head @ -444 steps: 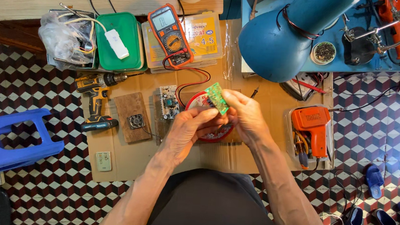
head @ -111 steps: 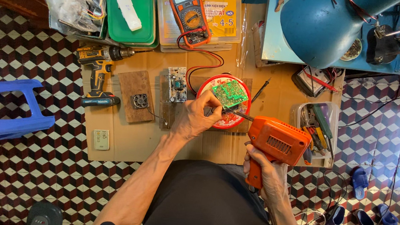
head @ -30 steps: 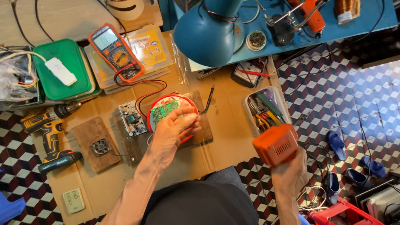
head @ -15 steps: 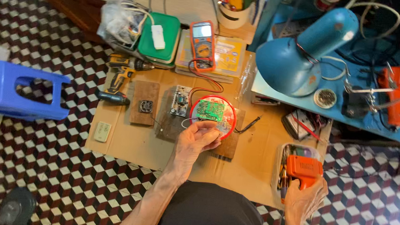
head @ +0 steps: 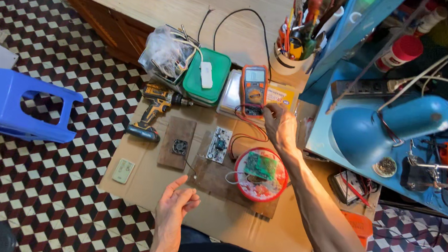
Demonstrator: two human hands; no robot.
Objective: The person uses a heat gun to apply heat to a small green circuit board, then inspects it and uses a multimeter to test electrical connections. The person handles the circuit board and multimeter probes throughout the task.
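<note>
Right hand (head: 279, 126) reaches the multimeter (head: 254, 89), grip pinching near its dial; left hand (head: 173, 206) hovers open below the green board (head: 260, 166).

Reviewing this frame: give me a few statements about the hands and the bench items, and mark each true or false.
1. The right hand reaches the orange multimeter. True.
2. The left hand holds the cordless drill. False: it is empty, open above the cardboard.
3. A green circuit board lies on the round red container. True.
4. The blue stool stands on the cardboard. False: it stands on the tiled floor.
</note>
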